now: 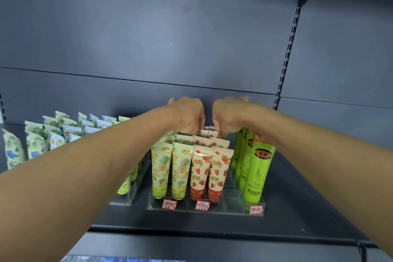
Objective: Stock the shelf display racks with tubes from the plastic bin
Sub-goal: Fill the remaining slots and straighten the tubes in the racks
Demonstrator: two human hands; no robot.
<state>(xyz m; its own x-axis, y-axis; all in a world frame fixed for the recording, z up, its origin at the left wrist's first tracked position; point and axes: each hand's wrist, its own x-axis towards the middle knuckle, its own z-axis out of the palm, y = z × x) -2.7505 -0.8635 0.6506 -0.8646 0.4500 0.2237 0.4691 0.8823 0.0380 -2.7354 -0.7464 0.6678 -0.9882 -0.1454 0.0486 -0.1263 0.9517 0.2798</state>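
Now both hands, left hand [187, 116] and right hand [228, 116], pinch the far strawberry tubes [209, 132] in the clear rack [204, 211]; the tubes stand upright just below the curled fingers, equally near both.

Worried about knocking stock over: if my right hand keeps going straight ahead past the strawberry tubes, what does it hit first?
Most likely the dark back panel of the shelf. The right hand is at the rearmost strawberry tubes; nothing shows behind them, though depth is unclear.
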